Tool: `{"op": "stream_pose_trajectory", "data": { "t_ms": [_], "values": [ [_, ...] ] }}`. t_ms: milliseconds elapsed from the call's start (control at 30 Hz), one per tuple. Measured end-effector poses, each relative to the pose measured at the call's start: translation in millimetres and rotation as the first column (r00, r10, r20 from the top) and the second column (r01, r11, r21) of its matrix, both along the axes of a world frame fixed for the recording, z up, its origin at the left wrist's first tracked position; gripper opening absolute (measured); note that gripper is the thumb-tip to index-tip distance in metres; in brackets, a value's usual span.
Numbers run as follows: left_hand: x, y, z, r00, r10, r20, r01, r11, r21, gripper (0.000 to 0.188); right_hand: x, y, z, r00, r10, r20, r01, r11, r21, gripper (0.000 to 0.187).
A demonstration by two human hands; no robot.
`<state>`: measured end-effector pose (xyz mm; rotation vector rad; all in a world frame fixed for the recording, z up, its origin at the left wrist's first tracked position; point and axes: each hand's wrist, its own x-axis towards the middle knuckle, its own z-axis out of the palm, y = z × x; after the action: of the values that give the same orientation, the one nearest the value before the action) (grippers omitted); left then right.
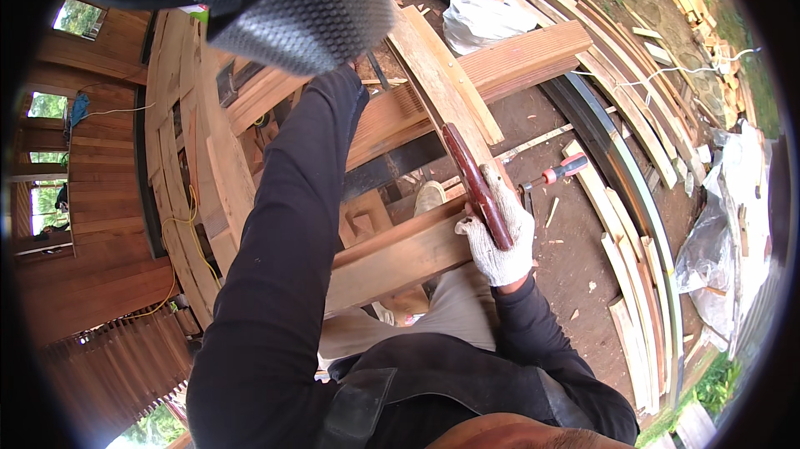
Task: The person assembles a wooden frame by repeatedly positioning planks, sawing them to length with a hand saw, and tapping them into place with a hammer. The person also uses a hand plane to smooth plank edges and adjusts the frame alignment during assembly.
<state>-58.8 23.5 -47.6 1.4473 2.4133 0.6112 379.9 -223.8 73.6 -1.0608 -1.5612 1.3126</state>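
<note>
My right hand (510, 236), in a white knit glove, is closed round a glossy dark red handle-like bar (475, 178). Thumb and fingers lie on either side of it. The bar slants up and left over a pale wooden board (454, 99); what tool it belongs to, I cannot tell. Just below, a thick timber beam (400, 257) runs across in front of my legs. My left arm (292, 174), in a dark sleeve, reaches far forward. Its hand is hidden behind a grey textured strap (312, 15) close to the camera.
A tool with a red and black handle (567, 167) sits right of my glove. Wide reddish beams (525, 57) cross ahead, near a white sack (487, 14). Long planks and a dark metal beam (617, 149) curve along the right. Plastic sheeting (725, 232) lies farther right; a yellow cord (193, 215) hangs left.
</note>
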Motion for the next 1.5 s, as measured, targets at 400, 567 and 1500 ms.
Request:
{"op": "stream_pose_trajectory", "data": {
  "t_ms": [400,567,1500],
  "values": [
    [35.9,-12.2,22.8,0.983,0.095,-0.157,-0.095,0.995,0.009,0.056,-19.4,23.1,-4.3,0.995,0.051,0.082,-0.065,0.981,0.185,0.068],
    [34.0,-19.7,24.7,0.988,0.094,-0.122,-0.086,0.994,0.068,0.055,-17.5,9.1,-0.7,0.992,0.05,-0.119,-0.065,0.99,-0.125,0.067],
    [54.7,-32.7,60.6,0.994,0.101,-0.038,-0.103,0.992,-0.076,0.044,-32.0,24.5,-5.3,0.998,0.011,0.058,-0.023,0.977,0.212,0.055]
  ]
}}
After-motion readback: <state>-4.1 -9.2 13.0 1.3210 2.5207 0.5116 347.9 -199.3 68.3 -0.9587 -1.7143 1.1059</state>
